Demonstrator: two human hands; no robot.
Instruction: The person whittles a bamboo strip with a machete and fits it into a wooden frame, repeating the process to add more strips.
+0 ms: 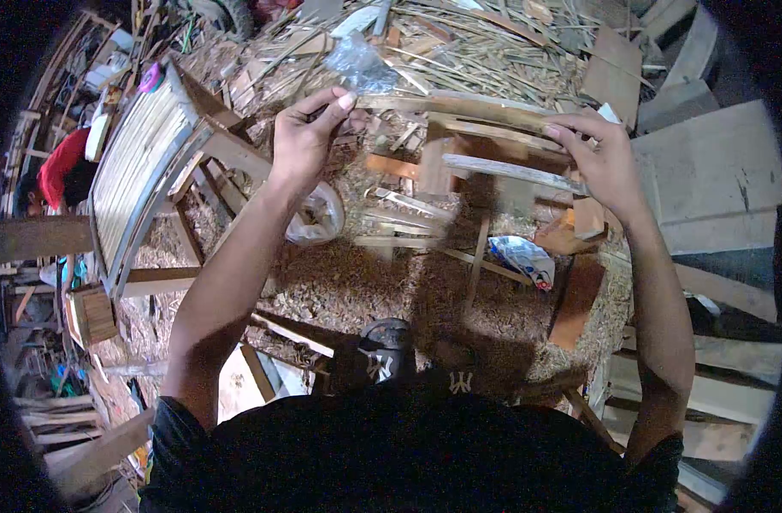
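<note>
My left hand (307, 141) pinches the left end of a long, thin wooden strip (459, 106) between thumb and fingers. At its other end my right hand (598, 152) grips the same strip, so it spans level between the two hands. Below it, a second pale strip (510, 171) reaches toward my right wrist. Under the strips are wooden pieces of a stand or block (436, 162), partly hidden by the strip and shadow. A crumpled clear plastic bag (362, 64) lies beyond my left fingers.
A slatted wooden frame (147, 158) with a purple tape roll (151, 78) on it stands at left. Wood scraps and shavings (322, 286) cover the floor, with a blue-white packet (522, 261) on them. Large boards (707, 179) stand at right. A red cloth (63, 168) shows far left.
</note>
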